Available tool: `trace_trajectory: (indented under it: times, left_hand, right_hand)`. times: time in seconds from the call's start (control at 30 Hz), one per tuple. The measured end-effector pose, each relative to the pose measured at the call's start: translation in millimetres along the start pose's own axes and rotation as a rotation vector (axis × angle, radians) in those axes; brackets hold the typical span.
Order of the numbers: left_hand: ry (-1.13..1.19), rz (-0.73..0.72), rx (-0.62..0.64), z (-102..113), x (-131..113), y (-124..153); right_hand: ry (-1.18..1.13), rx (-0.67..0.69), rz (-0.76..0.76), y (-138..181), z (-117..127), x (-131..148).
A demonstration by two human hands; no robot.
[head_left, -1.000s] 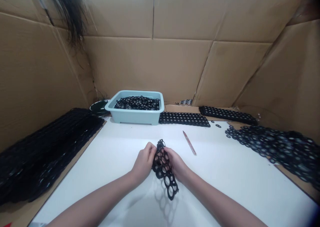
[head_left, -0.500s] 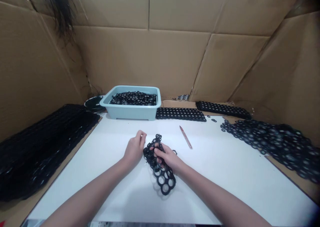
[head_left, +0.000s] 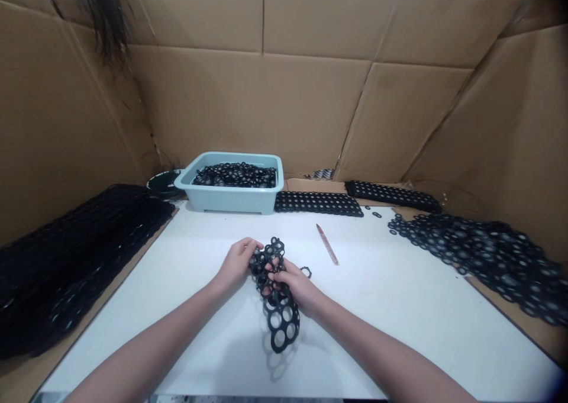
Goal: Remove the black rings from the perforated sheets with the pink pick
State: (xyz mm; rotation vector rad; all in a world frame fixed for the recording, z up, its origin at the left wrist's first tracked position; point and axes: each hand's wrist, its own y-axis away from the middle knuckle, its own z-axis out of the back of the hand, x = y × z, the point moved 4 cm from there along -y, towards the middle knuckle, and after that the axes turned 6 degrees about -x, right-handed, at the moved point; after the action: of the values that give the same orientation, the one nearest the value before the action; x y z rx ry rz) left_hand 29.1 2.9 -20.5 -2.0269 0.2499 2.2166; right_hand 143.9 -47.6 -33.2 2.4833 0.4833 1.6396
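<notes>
A strip of joined black rings (head_left: 280, 319) hangs bunched over the middle of the white table (head_left: 186, 332), its wide-ringed lower end pointing toward me. My right hand (head_left: 290, 281) is closed around its middle, thumb on top. At the strip's upper left edge, my left hand (head_left: 242, 255) pinches some of the rings between thumb and fingers. One single black ring (head_left: 306, 271) shows just beyond my right hand; whether it is joined to the strip I cannot tell.
A pale blue basin (head_left: 231, 200) full of black rings stands at the back. Flat ring mats (head_left: 317, 203) lie beside it. A reddish pen-like stick (head_left: 327, 244) rests right of my hands. Loose rings (head_left: 497, 243) are heaped at right, a dark bundle (head_left: 80, 261) at left. Cardboard walls (head_left: 310, 107) enclose the table.
My left hand has moved onto the strip's upper left edge and taken hold there. The strip and my right hand have shifted slightly left.
</notes>
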Motion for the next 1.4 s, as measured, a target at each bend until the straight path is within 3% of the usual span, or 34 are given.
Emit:
trace_trajectory:
  times: [0.23, 0.33, 0.43, 0.53, 0.57, 0.63, 0.73, 0.8, 0.97, 1.13, 1.3, 1.4]
  left_hand:
    - [0.041, 0.072, -0.163, 12, -2, -10]
    - [0.046, 0.091, -0.258, 29, -6, -17]
    - [0.030, 0.016, -0.400, 55, -18, -21]
    - [-0.185, -0.199, -0.513, 62, -36, -12]
    - [-0.316, -0.293, -0.509, 55, -40, -6]
    - [-0.528, -0.387, -0.359, 31, -40, 5]
    - [-0.698, -0.399, -0.108, -4, -29, 18]
    - [-0.742, -0.390, -0.063, -13, -24, 21]
    - [-0.679, -0.340, -0.056, -10, -24, 19]
    - [-0.612, -0.364, 0.048, -15, -24, 25]
    - [-0.368, -0.222, 0.124, -17, -18, 22]
    - [-0.252, -0.211, 0.089, -14, -16, 18]
  right_hand:
    - [0.065, 0.001, -0.037, 0, -2, 1]
    - [0.105, -0.009, -0.040, 1, -1, 2]
    - [0.130, 0.007, -0.023, 3, 1, 3]
    - [0.169, 0.047, 0.003, 3, 1, 2]
    - [0.201, 0.059, 0.013, 2, 0, 2]
    - [0.284, 0.070, 0.039, 2, 0, 1]
    - [0.403, 0.083, 0.105, 5, -4, 3]
    - [0.461, 0.088, 0.144, 8, -6, 6]
    - [0.525, 0.086, 0.144, 11, -9, 9]
    - [0.506, 0.126, 0.158, 10, -8, 6]
    - [0.372, 0.077, 0.183, 8, -6, 10]
    - [0.247, 0.055, 0.150, 7, -5, 11]
